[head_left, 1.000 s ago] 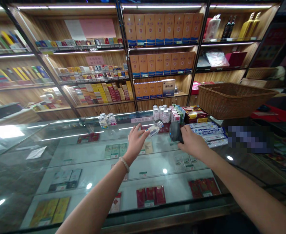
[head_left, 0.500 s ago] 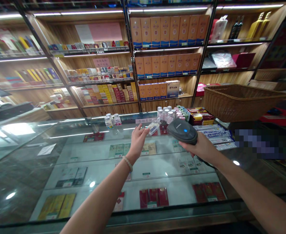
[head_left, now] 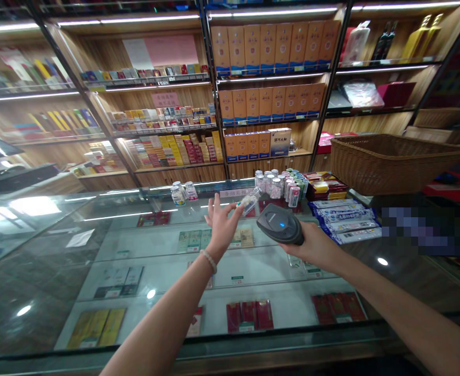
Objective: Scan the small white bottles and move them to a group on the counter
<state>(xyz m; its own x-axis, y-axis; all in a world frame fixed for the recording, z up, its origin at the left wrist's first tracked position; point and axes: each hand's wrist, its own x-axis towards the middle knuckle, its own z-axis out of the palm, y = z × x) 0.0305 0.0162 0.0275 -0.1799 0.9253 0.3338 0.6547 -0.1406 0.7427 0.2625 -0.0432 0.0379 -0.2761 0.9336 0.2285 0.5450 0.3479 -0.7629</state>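
Between the thumb and forefinger of my left hand (head_left: pixel 222 224) a small clear bottle (head_left: pixel 249 202) is pinched, tilted over the glass counter; the other fingers are spread. My right hand (head_left: pixel 314 243) grips a dark grey barcode scanner (head_left: pixel 280 224), its blue light showing and its head turned toward the bottle. The scanner's handle is mostly hidden in the hand. Just behind them stands a group of small bottles (head_left: pixel 275 187) with clear and coloured bodies. Left of my left hand, several more small bottles (head_left: pixel 178 194) stand together near the counter's back edge.
Flat packs lie under the glass counter (head_left: pixel 163 318). To the right are blue-and-white packets (head_left: pixel 345 219), red and yellow packs (head_left: pixel 327 185) and a wicker basket (head_left: pixel 390 172). Behind are shelves with orange boxes (head_left: pixel 268 49). A paper slip (head_left: pixel 80 238) lies at left.
The scanner has moved left and slightly down, closer to the bottle. My left hand's free fingers have spread and the bottle has tipped more upright.
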